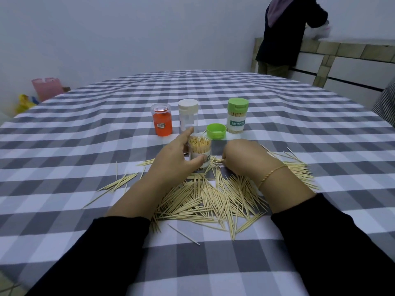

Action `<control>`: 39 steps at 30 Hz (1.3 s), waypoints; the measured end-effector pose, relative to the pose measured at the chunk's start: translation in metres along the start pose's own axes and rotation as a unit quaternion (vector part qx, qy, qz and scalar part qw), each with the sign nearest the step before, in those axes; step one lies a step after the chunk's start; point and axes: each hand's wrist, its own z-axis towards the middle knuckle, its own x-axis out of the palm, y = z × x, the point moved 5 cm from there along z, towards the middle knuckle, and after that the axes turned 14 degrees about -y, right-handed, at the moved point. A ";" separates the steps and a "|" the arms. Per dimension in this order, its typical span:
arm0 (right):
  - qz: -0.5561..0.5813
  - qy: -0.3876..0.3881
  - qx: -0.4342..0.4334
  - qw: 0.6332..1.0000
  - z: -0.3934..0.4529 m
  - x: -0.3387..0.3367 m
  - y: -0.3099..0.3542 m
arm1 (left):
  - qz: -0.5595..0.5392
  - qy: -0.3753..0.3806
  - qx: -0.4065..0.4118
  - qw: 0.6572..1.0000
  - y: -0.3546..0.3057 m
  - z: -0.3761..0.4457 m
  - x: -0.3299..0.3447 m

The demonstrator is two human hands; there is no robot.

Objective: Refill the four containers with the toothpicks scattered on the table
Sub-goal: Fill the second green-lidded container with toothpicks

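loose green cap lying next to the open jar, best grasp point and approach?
Take the green cap by its outer side wall, pinching across its width from straight above. It lies open side up, so the rim is exposed and the round wall gives two opposing faces. Come down slightly from its right: the left hand and the open jar crowd its near-left side.
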 end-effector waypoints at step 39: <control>-0.008 -0.118 0.021 0.993 -0.012 -0.016 0.003 | 0.002 -0.002 0.006 1.000 0.002 0.001 0.001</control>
